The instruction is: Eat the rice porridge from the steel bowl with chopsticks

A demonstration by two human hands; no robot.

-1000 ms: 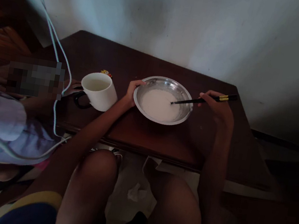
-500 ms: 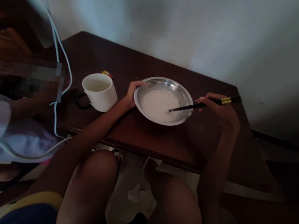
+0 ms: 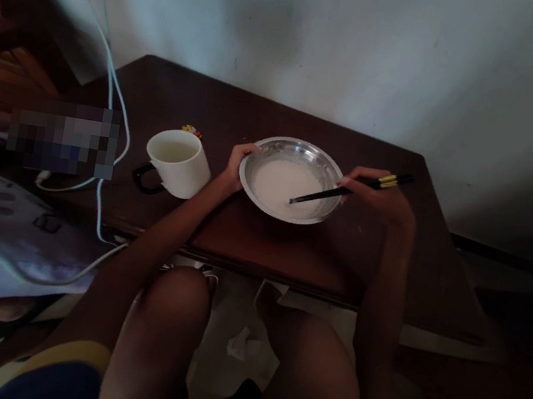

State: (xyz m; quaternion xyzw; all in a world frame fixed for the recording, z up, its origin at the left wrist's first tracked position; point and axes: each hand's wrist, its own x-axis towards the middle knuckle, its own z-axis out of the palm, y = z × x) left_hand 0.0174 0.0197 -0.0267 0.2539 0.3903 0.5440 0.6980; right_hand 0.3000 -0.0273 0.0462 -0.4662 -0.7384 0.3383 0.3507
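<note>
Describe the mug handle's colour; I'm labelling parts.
The mug's handle is black, seen best in the head view.

"What are the things standing on?"
"A dark reddish-brown tabletop (image 3: 283, 249), glossy along its near part, with its far edge beside the wall."
"And on it?"
"A round metal bowl (image 3: 304, 152) near the middle; to its left, a white mug (image 3: 188, 177) with a black handle. Just behind the mug is something small, yellow and red (image 3: 191, 130), too small to make out."
</note>
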